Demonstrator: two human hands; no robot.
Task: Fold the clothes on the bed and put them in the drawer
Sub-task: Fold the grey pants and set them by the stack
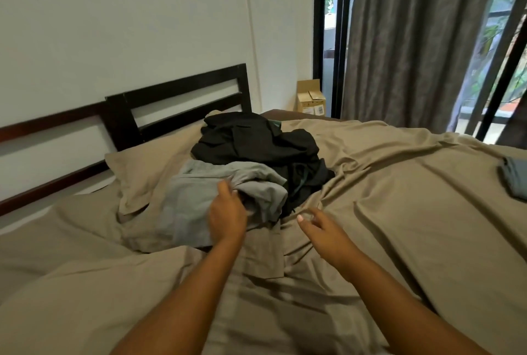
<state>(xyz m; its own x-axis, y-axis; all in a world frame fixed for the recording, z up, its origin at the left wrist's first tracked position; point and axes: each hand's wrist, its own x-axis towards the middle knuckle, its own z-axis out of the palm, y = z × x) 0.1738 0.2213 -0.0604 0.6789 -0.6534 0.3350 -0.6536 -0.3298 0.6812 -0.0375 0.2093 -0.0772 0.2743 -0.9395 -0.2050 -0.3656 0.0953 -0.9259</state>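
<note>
A heap of clothes lies in the middle of the bed (399, 226), which is covered by a rumpled tan sheet. A crumpled grey garment (199, 198) is at the front of the heap, and black garments (256, 143) are piled behind it. My left hand (226, 216) rests on the grey garment, its fingers curled into a fold of the cloth. My right hand (319, 226) hovers just right of the heap with fingers apart, holding nothing. A folded grey-blue garment (514, 180) lies at the bed's right edge. No drawer is in view.
A tan pillow (148, 172) lies under the left side of the heap, against the dark wooden headboard (176, 98). A cardboard box (309, 98) stands in the far corner. Grey curtains (413, 41) hang over a dark-framed window beyond the bed.
</note>
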